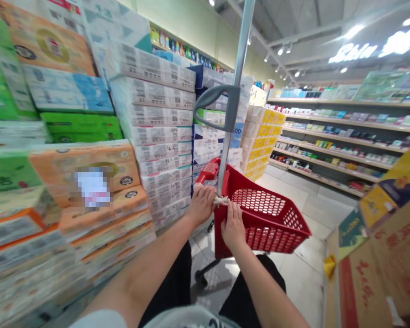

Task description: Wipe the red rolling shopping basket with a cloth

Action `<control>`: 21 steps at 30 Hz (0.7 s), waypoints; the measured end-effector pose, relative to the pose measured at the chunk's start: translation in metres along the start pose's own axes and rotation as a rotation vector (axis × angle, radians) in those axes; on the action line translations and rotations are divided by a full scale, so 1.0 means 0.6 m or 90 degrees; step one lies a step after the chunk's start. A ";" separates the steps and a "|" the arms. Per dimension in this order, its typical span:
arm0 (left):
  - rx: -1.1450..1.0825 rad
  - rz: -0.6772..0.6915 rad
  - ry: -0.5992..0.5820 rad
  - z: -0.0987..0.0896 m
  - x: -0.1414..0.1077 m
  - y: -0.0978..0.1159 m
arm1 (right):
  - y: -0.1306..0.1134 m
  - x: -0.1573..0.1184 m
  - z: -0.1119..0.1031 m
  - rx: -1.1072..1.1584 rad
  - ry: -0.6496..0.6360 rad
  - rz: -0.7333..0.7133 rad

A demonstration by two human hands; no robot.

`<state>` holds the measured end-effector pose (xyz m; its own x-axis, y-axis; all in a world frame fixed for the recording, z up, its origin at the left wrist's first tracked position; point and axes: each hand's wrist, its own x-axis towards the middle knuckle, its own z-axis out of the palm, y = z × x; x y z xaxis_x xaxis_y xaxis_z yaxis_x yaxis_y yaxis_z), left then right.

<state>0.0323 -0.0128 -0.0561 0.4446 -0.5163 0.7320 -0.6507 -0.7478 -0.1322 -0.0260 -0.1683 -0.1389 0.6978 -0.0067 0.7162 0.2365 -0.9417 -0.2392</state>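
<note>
Both arms fwd & down, hands close tog. w/ fingers bent, L hand point(205, 200) & R hand point(233, 226).

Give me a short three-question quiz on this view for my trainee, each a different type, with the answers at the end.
1. True or false: the grey handle sits on the metal pole below both hands.
2. Multiple choice: what is at the base of the pole, between the left hand and the right hand?
A) a green bottle
B) a pale tie
C) a black strap
3. Fill in the blank: the cart basket with the perforated walls is ____ in colour.

Key: 1. False, it is above them. 2. B. 3. Red.
</note>
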 end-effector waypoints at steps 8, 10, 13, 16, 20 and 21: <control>0.005 -0.069 -0.045 -0.003 0.025 0.007 | 0.002 0.001 -0.003 0.005 -0.001 -0.008; 0.004 -0.059 -0.058 -0.006 0.030 0.002 | 0.002 0.001 -0.003 0.005 0.001 -0.007; -0.007 0.009 -0.023 -0.002 0.010 -0.003 | 0.002 -0.001 0.001 0.000 0.005 0.000; -0.018 0.026 0.008 0.006 -0.010 -0.004 | 0.003 -0.003 0.003 -0.001 0.008 0.005; -0.039 -0.009 -0.012 0.008 -0.001 -0.010 | 0.004 -0.002 0.002 -0.001 -0.001 -0.004; -0.054 -0.001 -0.012 0.008 0.002 -0.016 | 0.005 -0.001 0.002 -0.002 -0.002 -0.005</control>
<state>0.0419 -0.0081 -0.0573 0.4570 -0.5238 0.7189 -0.6991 -0.7112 -0.0737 -0.0249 -0.1706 -0.1408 0.6982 0.0024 0.7159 0.2407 -0.9426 -0.2315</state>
